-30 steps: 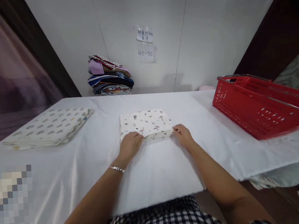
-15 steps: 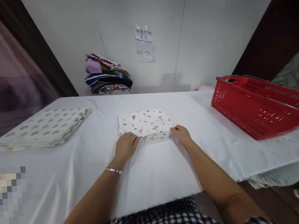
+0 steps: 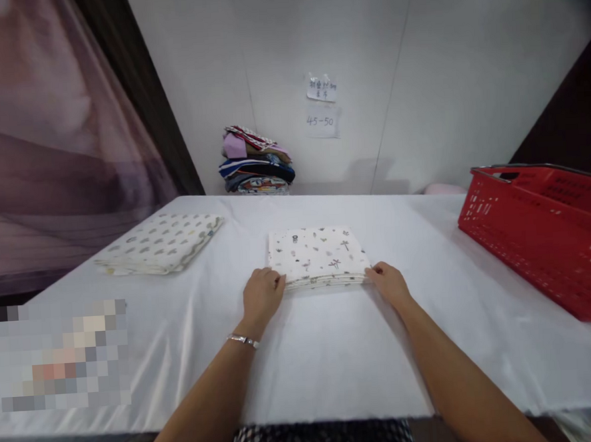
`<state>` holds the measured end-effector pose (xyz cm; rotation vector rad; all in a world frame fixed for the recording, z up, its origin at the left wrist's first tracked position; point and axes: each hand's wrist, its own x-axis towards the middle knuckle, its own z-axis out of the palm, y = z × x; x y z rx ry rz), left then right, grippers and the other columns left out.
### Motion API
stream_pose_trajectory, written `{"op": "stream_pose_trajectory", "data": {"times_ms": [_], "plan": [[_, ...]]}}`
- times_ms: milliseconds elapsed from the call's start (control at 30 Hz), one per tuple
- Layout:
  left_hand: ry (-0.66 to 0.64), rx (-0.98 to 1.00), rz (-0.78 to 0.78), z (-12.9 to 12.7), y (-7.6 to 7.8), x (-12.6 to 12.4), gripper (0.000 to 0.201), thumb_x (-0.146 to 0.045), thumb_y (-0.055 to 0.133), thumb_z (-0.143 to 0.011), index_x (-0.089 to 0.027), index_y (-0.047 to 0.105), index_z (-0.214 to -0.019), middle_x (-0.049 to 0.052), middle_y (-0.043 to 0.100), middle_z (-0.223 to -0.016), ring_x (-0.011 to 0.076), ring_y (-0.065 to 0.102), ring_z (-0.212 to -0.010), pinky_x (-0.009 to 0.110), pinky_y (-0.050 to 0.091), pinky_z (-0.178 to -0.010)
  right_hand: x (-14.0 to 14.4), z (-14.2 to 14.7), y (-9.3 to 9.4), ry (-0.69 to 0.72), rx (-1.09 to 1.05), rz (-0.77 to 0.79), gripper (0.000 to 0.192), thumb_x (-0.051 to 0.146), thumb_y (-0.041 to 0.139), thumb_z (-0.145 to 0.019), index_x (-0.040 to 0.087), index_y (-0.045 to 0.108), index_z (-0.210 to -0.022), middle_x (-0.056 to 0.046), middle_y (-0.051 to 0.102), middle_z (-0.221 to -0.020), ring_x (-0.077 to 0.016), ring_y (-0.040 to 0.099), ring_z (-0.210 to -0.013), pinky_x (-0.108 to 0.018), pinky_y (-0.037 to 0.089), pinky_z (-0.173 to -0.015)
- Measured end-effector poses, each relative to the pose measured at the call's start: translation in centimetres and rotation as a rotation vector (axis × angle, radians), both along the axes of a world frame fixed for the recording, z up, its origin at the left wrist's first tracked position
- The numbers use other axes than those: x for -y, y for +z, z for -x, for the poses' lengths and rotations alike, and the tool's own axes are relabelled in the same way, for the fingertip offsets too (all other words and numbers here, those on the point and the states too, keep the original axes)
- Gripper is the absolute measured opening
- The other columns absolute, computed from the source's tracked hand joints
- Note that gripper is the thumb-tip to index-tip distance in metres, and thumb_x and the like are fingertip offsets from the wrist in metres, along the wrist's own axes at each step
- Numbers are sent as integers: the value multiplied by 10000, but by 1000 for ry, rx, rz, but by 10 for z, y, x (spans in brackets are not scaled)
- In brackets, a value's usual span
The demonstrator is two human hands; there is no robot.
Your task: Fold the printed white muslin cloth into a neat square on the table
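Left hand (image 3: 261, 295) and right hand (image 3: 388, 283) clamped on near corners of folded printed cloth (image 3: 318, 256), flat on white tabletop (image 3: 333, 352); red basket (image 3: 546, 232) at right.

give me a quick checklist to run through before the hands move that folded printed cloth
1. Both hands on the cloth: ok. The left hand is at the near left corner of the folded printed cloth, the right hand at the near right corner.
2. Fingers actually pinching the layers: cannot tell, they curl at the edge.
3. Fold tidy: ok, the layers look squared and flat.
4. Cloth lies free: ok, nothing rests on it.
5. Neighbours apart: ok. The second folded cloth lies well to the left, the red basket to the right.
6. Table around the cloth: ok, smooth white cover.
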<state>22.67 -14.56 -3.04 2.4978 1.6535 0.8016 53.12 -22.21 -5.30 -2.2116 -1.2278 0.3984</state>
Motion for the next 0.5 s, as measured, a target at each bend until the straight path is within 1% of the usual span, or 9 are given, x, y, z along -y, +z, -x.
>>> {"op": "stream_pose_trajectory", "data": {"times_ms": [67,133,200,233,300,367,433,500], "plan": [[55,95,71,3,1,3,205,-312,455,-827,-210,585,-706,30,614,-824,191,526,-849,296,403,-686,1,0,-5,15,36,-107,336,451,471,-780,212,605,-975,-37,649,-920,-192,589,-777,-300,437,-653],[85,193,153,5,0,5,150,-279,472,-802,-215,598,-753,21,618,-861,175,540,-840,284,412,-690,2,1,-8,88,132,-279,418,412,454,-807,211,549,-1161,-73,595,-1142,-227,563,-978,-350,457,-775],[92,261,194,6,-2,5,134,-246,474,-782,-214,600,-748,17,618,-851,164,548,-811,279,416,-691,3,3,-10,235,243,-431,429,359,413,-848,212,519,-1236,-82,508,-1293,-246,452,-1181,-402,402,-937],[88,282,195,6,-3,4,130,-234,475,-775,-213,598,-736,17,617,-839,161,548,-798,279,417,-694,3,5,-10,326,281,-461,416,335,392,-866,216,522,-1244,-76,490,-1321,-245,404,-1237,-421,356,-997],[79,324,186,7,-7,1,123,-221,479,-762,-211,595,-721,14,615,-827,156,549,-785,279,420,-703,3,8,-11,497,307,-425,397,311,384,-885,227,534,-1243,-67,507,-1315,-243,390,-1261,-451,308,-1043],[88,393,204,7,-11,-1,107,-218,491,-748,-210,597,-735,9,617,-819,149,553,-771,272,425,-698,3,11,-13,588,311,-342,384,311,404,-884,239,545,-1233,-60,539,-1287,-250,412,-1250,-475,313,-1037],[114,482,255,8,-14,-3,116,-213,500,-733,-210,604,-783,1,622,-797,139,559,-737,259,430,-674,3,12,-15,594,318,-303,379,316,421,-878,240,555,-1224,-57,545,-1282,-252,417,-1250,-485,320,-1033],[135,563,321,9,-17,-5,155,-205,497,-726,-209,609,-834,-8,625,-766,128,559,-689,247,430,-639,2,11,-18,575,330,-302,379,316,423,-877,235,561,-1220,-55,540,-1288,-248,414,-1255,-482,320,-1037]]}}
